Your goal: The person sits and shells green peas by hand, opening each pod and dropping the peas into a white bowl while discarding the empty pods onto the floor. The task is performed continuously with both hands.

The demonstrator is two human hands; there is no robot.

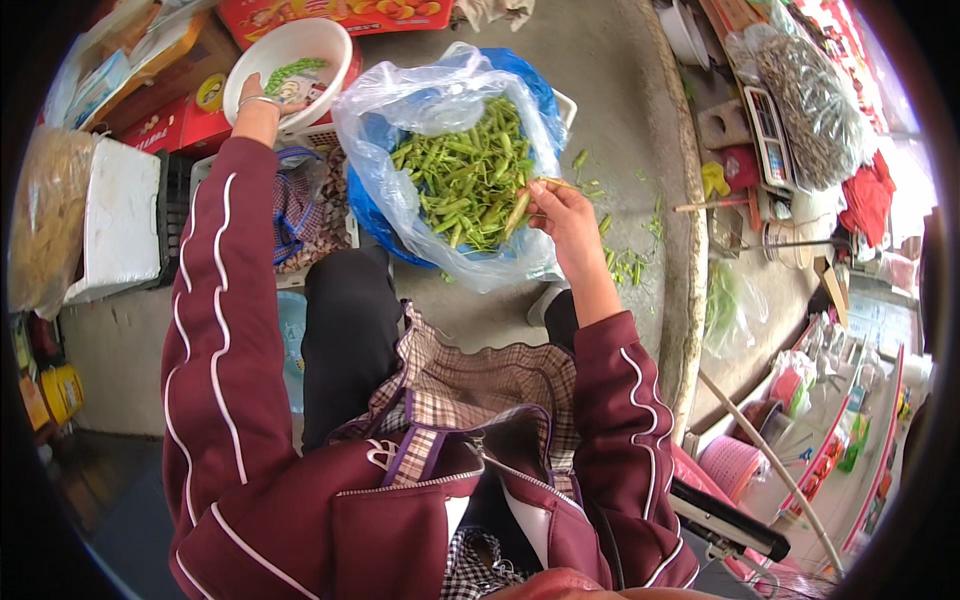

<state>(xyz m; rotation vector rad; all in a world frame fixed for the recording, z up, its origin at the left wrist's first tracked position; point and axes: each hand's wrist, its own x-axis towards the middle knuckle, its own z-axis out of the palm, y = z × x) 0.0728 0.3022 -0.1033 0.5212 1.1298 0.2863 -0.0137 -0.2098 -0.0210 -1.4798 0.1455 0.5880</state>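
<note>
My right hand pinches a yellowish pea pod between thumb and fingers, at the right rim of a clear plastic bag. Heaped inside that bag are many green pea pods, with a blue plastic bag around it. My left hand reaches over the near rim of a white bowl, thumb and fingers spread. No object shows in its fingers, though its underside is hidden. Shelled green peas lie in the bowl.
Loose pods and scraps litter the concrete floor right of the bag. A raised concrete edge runs along the right. Garlic-like bulbs fill a crate at left, beside a white foam box. A checked apron covers my lap.
</note>
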